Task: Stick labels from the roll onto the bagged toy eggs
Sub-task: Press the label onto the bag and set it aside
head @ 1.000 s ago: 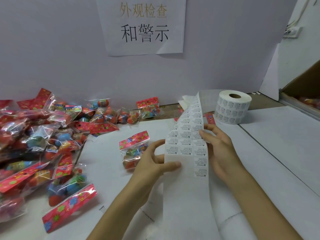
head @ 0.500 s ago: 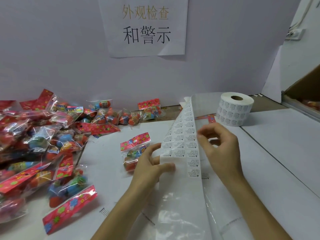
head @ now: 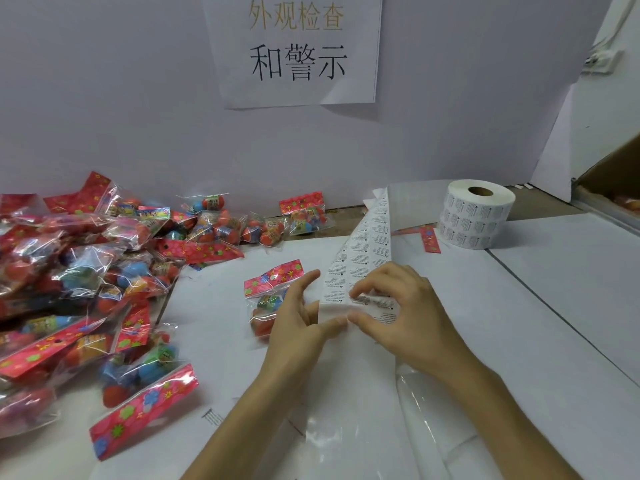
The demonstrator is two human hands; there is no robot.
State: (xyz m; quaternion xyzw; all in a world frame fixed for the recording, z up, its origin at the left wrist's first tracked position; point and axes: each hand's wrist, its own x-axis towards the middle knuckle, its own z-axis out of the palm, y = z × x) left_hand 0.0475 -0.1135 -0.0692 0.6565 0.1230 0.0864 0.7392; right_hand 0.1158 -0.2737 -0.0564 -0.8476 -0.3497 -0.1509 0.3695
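White paper covers the table (head: 540, 306), which ends at a pale grey backboard bearing a paper sign (head: 294, 50) printed with Chinese characters. At the rear right the label roll (head: 476, 220) stands on end on the table, well apart from both hands.

Both bare forearms rise from the bottom edge and converge at the middle, where the hands hold the label strip (head: 363, 251) up off the table. The left hand (head: 298, 327) grips the strip's left edge: its thumb lies across the bare backing below the last labels, while its index finger points up along the edge. The right hand (head: 405, 317) faces it, wrist bent inward, index finger and thumb curled into a C whose tips nip the strip at its lowest row of labels; the other fingers are curled behind. Blur hides whether a single label has lifted.

Above the hands the printed strip climbs toward the backboard. Below them the glossy, stripped backing trails down toward the viewer.

One bagged toy egg (head: 266, 296) with a red floral header lies just left of the left hand, partly hidden by it. A heap of bags (head: 79, 271) fills the table's left side, and a cardboard box (head: 616, 174) sits at the far right.
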